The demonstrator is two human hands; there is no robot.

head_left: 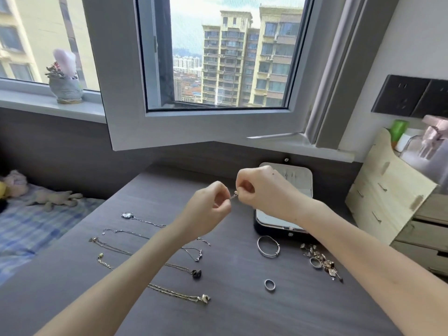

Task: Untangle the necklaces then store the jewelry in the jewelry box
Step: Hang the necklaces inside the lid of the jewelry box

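Observation:
My left hand (208, 209) and my right hand (259, 187) are raised above the desk, and both pinch one small metal piece of jewelry (234, 195) between their fingertips. Several necklaces (145, 223) lie stretched out in rows on the dark desk (230, 311), partly under my left forearm. One has a black pendant (196, 274), another a gold pendant (204, 299). The open jewelry box (291, 187) stands behind my right hand. A silver bangle (268, 246), a ring (269, 284) and a heap of small jewelry (322, 259) lie in front of it.
A wooden drawer organizer (392, 197) stands at the right edge of the desk. An open window frame (194, 127) juts in above the back of the desk. A bed with a checked sheet (31, 229) and plush toys lies at the left.

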